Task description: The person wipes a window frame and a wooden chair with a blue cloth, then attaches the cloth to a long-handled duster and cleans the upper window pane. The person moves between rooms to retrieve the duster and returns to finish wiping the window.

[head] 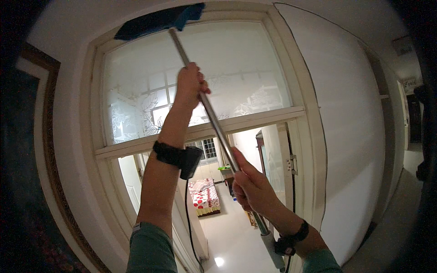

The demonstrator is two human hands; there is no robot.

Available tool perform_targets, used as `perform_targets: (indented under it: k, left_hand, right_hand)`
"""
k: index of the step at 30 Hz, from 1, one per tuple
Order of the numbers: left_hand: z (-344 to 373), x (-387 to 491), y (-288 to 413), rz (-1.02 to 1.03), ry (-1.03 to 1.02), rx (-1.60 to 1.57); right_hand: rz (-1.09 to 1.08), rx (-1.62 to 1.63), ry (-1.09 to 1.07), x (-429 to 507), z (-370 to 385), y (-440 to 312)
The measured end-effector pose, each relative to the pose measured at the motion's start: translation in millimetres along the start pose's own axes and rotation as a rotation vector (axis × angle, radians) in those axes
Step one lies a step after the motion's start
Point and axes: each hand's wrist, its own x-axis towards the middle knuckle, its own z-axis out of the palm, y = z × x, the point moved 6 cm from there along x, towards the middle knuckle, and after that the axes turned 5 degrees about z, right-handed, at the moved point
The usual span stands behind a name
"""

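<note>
Both hands grip one metal pole that slants up and to the left. Higher on it, my left hand is wrapped around the shaft in front of the transom glass. My right hand holds the lower part, above a grey handle grip. At the pole's top is a wide, flat mop head with a dark blue cloth. The cloth lies over the top left of the door frame, by the upper edge of the frosted transom pane; whether it touches is hard to tell.
Below the transom bar a doorway opens into a bright room with a bed under a patterned cover. A door hinge shows on the right jamb. On the left wall hangs a dark framed picture. Black cables trail from my wrist devices.
</note>
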Motion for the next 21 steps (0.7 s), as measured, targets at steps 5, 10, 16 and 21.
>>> perform_targets:
  k: [5, 10, 16, 21]
  left_hand:
    - [91.8, 1.2, -40.6, -0.093, -0.199, 0.038]
    - [152.3, 2.2, -53.6, -0.113, -0.410, 0.106]
    - [77.7, -12.6, -47.6, -0.115, -0.181, 0.055]
    - [-13.5, 9.6, -2.4, 0.072, -0.047, 0.003]
  right_hand:
    - [0.015, 0.096, 0.210, -23.4, -30.8, 8.5]
    - [-0.123, 0.191, 0.353, -30.5, -51.3, 2.7]
    - [0.023, -0.043, 0.238, -35.4, -30.0, 11.1]
    - [-0.068, -0.182, 0.017, -2.1, 4.1, -10.9]
